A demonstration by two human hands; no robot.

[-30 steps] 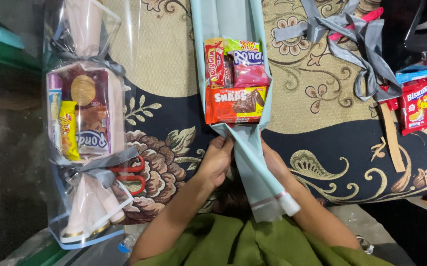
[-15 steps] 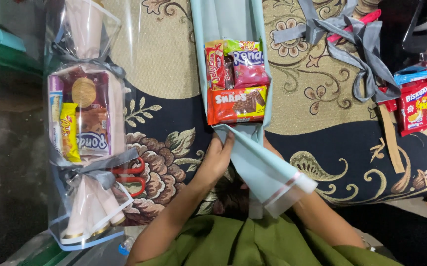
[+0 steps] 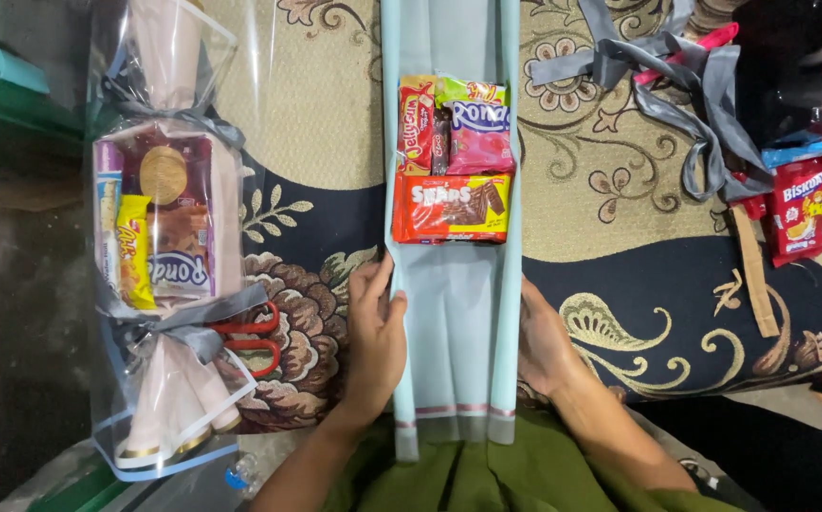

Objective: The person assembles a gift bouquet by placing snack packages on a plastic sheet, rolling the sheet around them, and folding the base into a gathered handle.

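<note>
nearest the camera, green clothing over the person's lap (image 3: 487, 479), with both forearms reaching out from it. the left hand (image 3: 376, 332) lies along the left edge of a long pale blue cloth (image 3: 454, 322), fingers curled over that edge and gripping the fold; the right hand (image 3: 542, 341) is pressed against the right edge, fingers tucked under or behind the fold, so i cannot tell how far they close. the cloth runs straight away from the person down the middle of a patterned carpet (image 3: 620, 228), its near end striped and resting on the lap. just beyond the hands, on the cloth, a cluster of snack packets (image 3: 452, 161): a red and yellow one lying crosswise nearest, then red, pink and green ones touching behind it. off to the left, a finished bundle in clear wrap (image 3: 164, 246) tied with grey ribbon, red-handled scissors (image 3: 250, 341) just beside it. far right, loose grey ribbons (image 3: 686, 85) and more red snack packets (image 3: 800, 204), well apart from the hands.
</note>
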